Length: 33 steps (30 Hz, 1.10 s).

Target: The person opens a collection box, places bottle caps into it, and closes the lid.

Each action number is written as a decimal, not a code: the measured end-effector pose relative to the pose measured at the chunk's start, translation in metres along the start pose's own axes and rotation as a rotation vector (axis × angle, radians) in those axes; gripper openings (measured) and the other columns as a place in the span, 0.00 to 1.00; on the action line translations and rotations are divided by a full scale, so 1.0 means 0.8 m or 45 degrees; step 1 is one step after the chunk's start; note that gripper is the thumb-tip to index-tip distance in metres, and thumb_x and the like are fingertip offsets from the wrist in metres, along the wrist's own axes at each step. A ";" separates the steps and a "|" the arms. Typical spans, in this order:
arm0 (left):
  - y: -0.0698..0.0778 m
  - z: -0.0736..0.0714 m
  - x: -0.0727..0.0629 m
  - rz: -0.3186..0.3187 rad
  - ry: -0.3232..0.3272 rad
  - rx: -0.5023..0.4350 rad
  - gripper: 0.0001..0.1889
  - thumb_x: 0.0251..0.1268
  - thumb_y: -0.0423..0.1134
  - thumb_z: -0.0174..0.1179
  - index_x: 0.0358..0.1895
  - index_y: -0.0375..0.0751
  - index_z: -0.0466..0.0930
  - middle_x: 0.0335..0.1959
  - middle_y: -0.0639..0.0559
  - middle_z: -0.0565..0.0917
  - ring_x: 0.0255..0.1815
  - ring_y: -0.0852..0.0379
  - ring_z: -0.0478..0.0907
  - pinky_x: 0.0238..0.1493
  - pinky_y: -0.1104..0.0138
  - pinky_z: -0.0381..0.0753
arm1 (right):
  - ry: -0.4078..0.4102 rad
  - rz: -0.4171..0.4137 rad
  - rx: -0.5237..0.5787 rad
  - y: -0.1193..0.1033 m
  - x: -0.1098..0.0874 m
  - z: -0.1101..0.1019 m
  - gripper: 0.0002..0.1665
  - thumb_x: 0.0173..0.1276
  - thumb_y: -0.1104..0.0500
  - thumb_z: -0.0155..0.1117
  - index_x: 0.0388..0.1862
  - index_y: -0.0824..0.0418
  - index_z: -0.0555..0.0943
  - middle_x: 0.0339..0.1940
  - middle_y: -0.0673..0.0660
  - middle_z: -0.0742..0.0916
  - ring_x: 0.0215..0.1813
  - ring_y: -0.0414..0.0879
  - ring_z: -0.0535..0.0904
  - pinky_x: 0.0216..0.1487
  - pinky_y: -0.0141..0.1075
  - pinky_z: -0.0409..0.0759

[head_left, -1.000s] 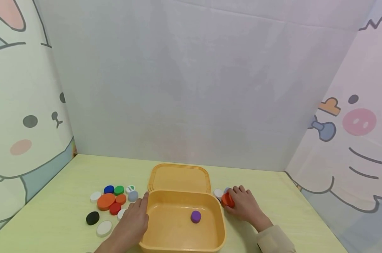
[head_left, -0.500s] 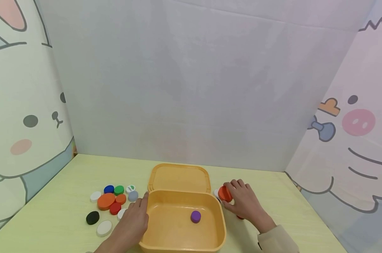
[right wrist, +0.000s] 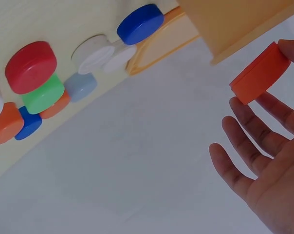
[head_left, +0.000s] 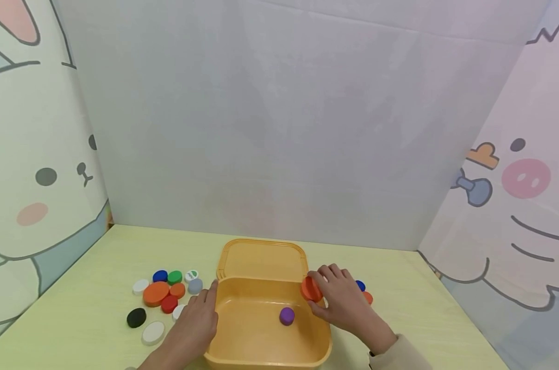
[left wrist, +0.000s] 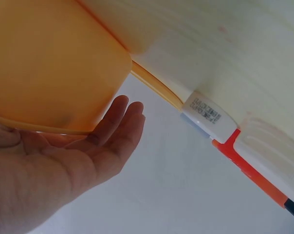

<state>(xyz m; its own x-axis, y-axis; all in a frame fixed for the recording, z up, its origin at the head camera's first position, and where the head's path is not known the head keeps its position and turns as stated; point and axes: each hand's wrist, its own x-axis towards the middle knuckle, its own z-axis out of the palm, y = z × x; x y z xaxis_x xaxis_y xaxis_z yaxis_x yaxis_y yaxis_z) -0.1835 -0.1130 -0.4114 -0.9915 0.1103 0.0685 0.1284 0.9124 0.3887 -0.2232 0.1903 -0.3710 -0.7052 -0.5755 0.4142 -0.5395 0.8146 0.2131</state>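
Pinching the tilted orange-red cap (head_left: 309, 290) between thumb and fingers, the right hand (head_left: 344, 300) is holding it at the yellow box's (head_left: 247, 334) two-o'clock corner — the box's middle is lying toward eight — while the left hand's (head_left: 193, 321) straight fingers are touching the nine-o'clock side.

A plain grey backdrop (head_left: 270, 123) stands behind the pale yellow table (head_left: 399, 293). The left panel (head_left: 34, 128) carries a rabbit print (head_left: 46, 177); the right panel (head_left: 515, 221), a pink-snouted figure (head_left: 526, 178).
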 end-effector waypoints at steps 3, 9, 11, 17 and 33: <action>0.001 0.000 -0.001 -0.006 0.002 -0.004 0.30 0.62 0.35 0.49 0.68 0.32 0.54 0.55 0.39 0.71 0.48 0.46 0.71 0.54 0.49 0.73 | -0.051 -0.035 0.016 -0.012 0.001 -0.002 0.28 0.50 0.41 0.65 0.48 0.52 0.75 0.38 0.47 0.77 0.42 0.43 0.69 0.41 0.38 0.71; 0.001 0.000 -0.001 -0.002 0.004 -0.009 0.31 0.62 0.35 0.49 0.68 0.33 0.54 0.55 0.39 0.71 0.48 0.46 0.71 0.53 0.49 0.73 | -0.149 -0.111 0.048 -0.033 -0.003 -0.001 0.29 0.51 0.40 0.64 0.50 0.51 0.75 0.39 0.47 0.77 0.41 0.42 0.68 0.40 0.36 0.68; 0.001 0.001 -0.001 0.000 0.012 -0.009 0.30 0.62 0.35 0.49 0.68 0.33 0.54 0.55 0.39 0.71 0.48 0.45 0.71 0.53 0.49 0.73 | -0.187 -0.133 0.053 -0.038 -0.004 0.001 0.29 0.52 0.39 0.64 0.50 0.51 0.75 0.40 0.48 0.77 0.42 0.43 0.68 0.40 0.36 0.69; 0.001 0.000 -0.002 -0.006 0.023 -0.007 0.30 0.62 0.36 0.49 0.68 0.33 0.54 0.55 0.39 0.72 0.49 0.46 0.71 0.54 0.49 0.73 | -0.229 -0.201 0.048 -0.049 -0.011 0.007 0.28 0.52 0.38 0.64 0.49 0.48 0.74 0.39 0.47 0.77 0.43 0.43 0.68 0.44 0.39 0.73; 0.001 -0.001 -0.002 0.003 0.025 -0.007 0.30 0.61 0.35 0.50 0.67 0.33 0.54 0.54 0.39 0.72 0.47 0.46 0.71 0.53 0.50 0.74 | -0.321 -0.350 0.129 -0.053 -0.013 0.017 0.28 0.54 0.37 0.62 0.51 0.45 0.72 0.38 0.44 0.78 0.41 0.41 0.67 0.41 0.34 0.69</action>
<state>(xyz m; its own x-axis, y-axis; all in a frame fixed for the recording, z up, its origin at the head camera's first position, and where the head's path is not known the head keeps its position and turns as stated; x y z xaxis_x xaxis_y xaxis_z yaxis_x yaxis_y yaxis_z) -0.1818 -0.1124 -0.4105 -0.9906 0.1050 0.0872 0.1311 0.9098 0.3938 -0.1992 0.1609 -0.3969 -0.6121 -0.7815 0.1207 -0.7579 0.6233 0.1925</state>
